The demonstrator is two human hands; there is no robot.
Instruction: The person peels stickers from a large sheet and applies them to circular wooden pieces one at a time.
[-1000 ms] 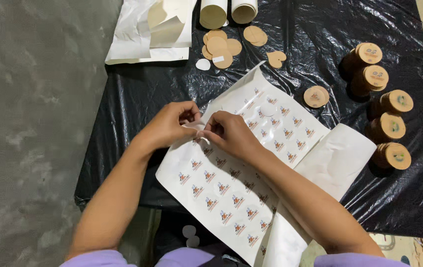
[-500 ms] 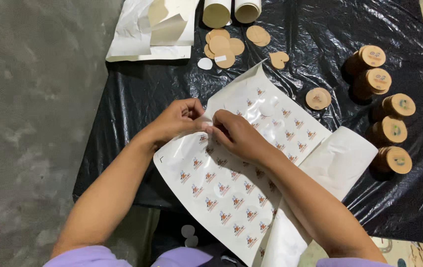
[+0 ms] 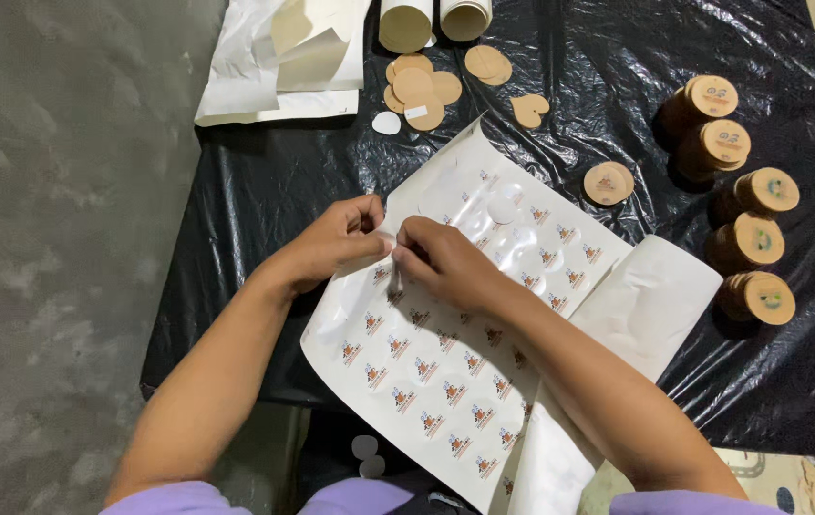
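Observation:
A white sticker sheet [image 3: 445, 372] with several small round printed stickers lies tilted on black plastic sheeting [image 3: 264, 219]. My left hand [image 3: 336, 240] pinches the sheet's left edge between thumb and fingers. My right hand [image 3: 441, 262] meets it fingertip to fingertip, pinching a small round sticker at that edge. The upper part of the sheet shows several bare round spots. Whether the sticker is fully off the backing is hidden by my fingers.
Several stacks of round wooden discs [image 3: 746, 243] with stickers on top stand at the right. One single disc [image 3: 608, 183] lies near the sheet. Plain brown discs [image 3: 422, 86] and a heart shape [image 3: 529, 110] lie at the top, by two paper rolls [image 3: 405, 24] and used backing sheets [image 3: 278, 67].
Both hands have shifted slightly up and right along the sheet's edge, staying pinched together; the sheet has moved a little with them.

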